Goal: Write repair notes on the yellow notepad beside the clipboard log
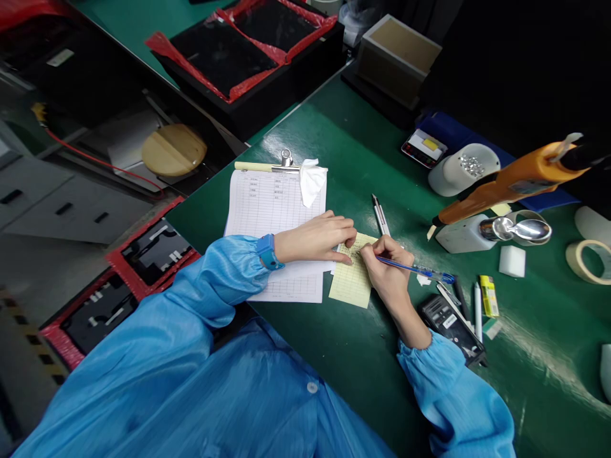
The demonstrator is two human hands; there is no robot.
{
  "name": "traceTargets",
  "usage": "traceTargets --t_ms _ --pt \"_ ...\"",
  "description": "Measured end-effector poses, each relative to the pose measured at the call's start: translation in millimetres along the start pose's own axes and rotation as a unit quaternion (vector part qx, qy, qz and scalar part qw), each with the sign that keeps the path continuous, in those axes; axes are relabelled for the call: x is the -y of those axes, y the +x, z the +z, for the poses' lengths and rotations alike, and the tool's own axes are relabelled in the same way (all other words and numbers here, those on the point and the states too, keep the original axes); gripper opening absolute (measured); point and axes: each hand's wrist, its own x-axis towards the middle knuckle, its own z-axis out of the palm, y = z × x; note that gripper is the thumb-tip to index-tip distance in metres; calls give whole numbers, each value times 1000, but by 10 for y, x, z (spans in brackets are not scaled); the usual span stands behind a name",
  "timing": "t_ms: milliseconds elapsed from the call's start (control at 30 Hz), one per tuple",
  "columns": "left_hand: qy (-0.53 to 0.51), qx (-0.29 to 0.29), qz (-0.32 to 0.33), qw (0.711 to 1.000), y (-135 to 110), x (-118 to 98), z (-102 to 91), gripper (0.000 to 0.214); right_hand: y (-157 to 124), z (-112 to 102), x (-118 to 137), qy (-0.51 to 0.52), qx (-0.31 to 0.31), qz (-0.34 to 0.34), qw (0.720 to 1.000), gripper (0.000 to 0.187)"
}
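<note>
My right hand [389, 267] is closed around a blue pen [420, 271], its tip on a small yellow lined note sheet [352, 286]. Handwriting shows on the upper part of that sheet. My left hand [319, 239] lies palm down with fingers stretched out, its fingertips on the sheet's left edge and its palm over a clipboard with printed forms [274, 213]. A crumpled white tissue [312, 181] rests near the metal clip [286, 159]. Just beyond my right hand lies a second pen [380, 215].
An orange electric screwdriver [515, 181] leans over a white bottle [461, 234] on the right. Nearby are a white cup of small metal parts [465, 168], a tape roll [589, 261] and a black device [453, 324]. Red-edged black trays [238, 48] stand at the back left.
</note>
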Motion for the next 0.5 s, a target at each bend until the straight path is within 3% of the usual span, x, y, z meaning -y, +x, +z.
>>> traceTargets --t_ms 500 --pt "8 -10 11 1000 7 8 26 31 9 -20 15 -12 6 -9 1000 32"
